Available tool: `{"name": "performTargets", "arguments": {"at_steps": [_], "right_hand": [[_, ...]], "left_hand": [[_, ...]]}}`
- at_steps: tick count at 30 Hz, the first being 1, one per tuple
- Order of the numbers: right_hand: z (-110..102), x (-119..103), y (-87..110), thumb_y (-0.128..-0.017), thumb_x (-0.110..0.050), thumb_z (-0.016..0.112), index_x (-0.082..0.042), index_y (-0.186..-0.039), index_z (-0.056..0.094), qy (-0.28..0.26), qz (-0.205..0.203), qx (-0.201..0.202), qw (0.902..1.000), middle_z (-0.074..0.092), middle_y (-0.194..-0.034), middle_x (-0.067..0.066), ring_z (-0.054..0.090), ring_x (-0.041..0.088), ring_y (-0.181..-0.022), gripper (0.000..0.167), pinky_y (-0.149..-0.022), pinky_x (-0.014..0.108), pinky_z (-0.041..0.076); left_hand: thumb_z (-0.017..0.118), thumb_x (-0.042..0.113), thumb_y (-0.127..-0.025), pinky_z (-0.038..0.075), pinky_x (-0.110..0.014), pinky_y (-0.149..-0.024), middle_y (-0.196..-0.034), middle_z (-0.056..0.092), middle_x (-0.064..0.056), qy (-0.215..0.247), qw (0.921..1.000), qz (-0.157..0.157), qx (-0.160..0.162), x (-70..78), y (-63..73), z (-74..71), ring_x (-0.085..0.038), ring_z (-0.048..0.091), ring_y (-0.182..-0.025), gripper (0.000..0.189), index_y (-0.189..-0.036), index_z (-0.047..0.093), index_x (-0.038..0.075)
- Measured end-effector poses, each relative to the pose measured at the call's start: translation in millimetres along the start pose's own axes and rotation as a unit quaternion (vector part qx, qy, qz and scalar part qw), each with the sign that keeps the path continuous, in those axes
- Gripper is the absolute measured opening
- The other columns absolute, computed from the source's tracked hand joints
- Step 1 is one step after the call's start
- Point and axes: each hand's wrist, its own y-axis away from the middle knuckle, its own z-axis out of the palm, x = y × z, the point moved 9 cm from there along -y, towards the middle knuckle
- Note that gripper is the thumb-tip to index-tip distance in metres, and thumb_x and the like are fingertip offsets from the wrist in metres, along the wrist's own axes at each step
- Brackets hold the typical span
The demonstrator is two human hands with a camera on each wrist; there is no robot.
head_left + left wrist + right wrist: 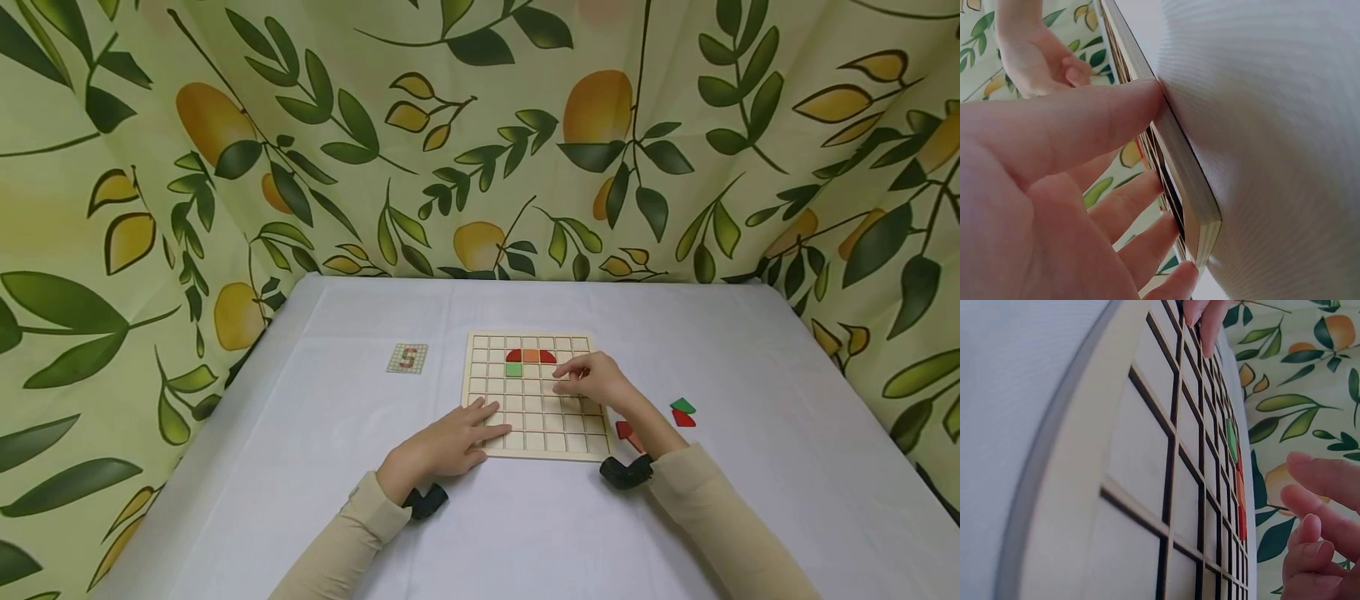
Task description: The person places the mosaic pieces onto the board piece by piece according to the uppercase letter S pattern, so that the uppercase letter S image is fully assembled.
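A square wooden grid board (551, 421) lies on the table. My left hand (446, 437) rests on its near left corner with fingers spread; in the left wrist view the thumb (1138, 103) presses the board's side edge. In the upper rows sit a red rounded piece (513, 357), an orange square (531, 356) and a second red rounded piece (548, 357), with a green square (513, 369) below the left one. Over the right part of the board hovers my right hand (596, 379), thumb and forefinger apart, nothing showing between them.
Left of the board lies a small pattern card (407, 358) with a red and orange figure. To the right are a green piece (683, 406) and a red piece (684, 418). Another red piece (624, 429) and an orange piece (637, 442) lie partly under the right forearm.
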Motion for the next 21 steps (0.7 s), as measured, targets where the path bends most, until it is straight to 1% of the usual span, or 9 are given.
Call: {"name": "performTargets", "arguments": {"at_steps": [7, 13, 17, 21], "right_hand": [[-5.5, 7.2, 10.5, -0.080, -0.015, 0.076, 0.000, -0.098, 0.074, -0.007, 0.008, -0.001, 0.9999, 0.050, -0.068, -0.003, 0.044, 0.015, -0.070, 0.023, -0.057, 0.022, 0.036], [-9.3, 14.5, 18.6, -0.082, -0.017, 0.076, 0.000, -0.101, 0.073, -0.014, 0.016, -0.007, 0.9997, 0.048, -0.069, -0.002, 0.044, 0.016, -0.072, 0.026, -0.059, 0.023, 0.036], [-12.8, 20.1, 25.0, -0.081, -0.019, 0.076, -0.001, -0.102, 0.073, -0.012, 0.035, -0.008, 0.9993, 0.049, -0.070, -0.001, 0.044, 0.016, -0.073, 0.027, -0.058, 0.022, 0.037], [-16.3, 25.7, 30.8, -0.081, -0.020, 0.076, -0.003, -0.102, 0.073, -0.012, 0.044, -0.009, 0.9989, 0.048, -0.071, -0.002, 0.044, 0.015, -0.072, 0.027, -0.057, 0.021, 0.037]], "left_hand": [[0.054, 0.019, -0.097, 0.024, -0.048, -0.124, -0.160, 0.029, -0.009, -0.001, 1.0000, 0.001, 0.000, -0.1, -0.2, 1.3, -0.031, 0.019, -0.152, 0.049, -0.145, 0.045, 0.025], [0.053, 0.018, -0.097, 0.024, -0.048, -0.124, -0.160, 0.029, -0.010, -0.004, 1.0000, 0.007, 0.003, 0.1, -0.5, 1.4, -0.032, 0.019, -0.152, 0.048, -0.145, 0.046, 0.024], [0.053, 0.018, -0.097, 0.024, -0.048, -0.124, -0.160, 0.029, -0.011, -0.006, 0.9999, 0.011, 0.006, 0.9, 0.0, 0.8, -0.033, 0.020, -0.152, 0.048, -0.145, 0.046, 0.023], [0.053, 0.018, -0.097, 0.025, -0.048, -0.123, -0.160, 0.030, -0.011, -0.014, 0.9997, 0.016, 0.008, 1.8, 0.5, 0.3, -0.033, 0.020, -0.152, 0.048, -0.145, 0.046, 0.023]]}}
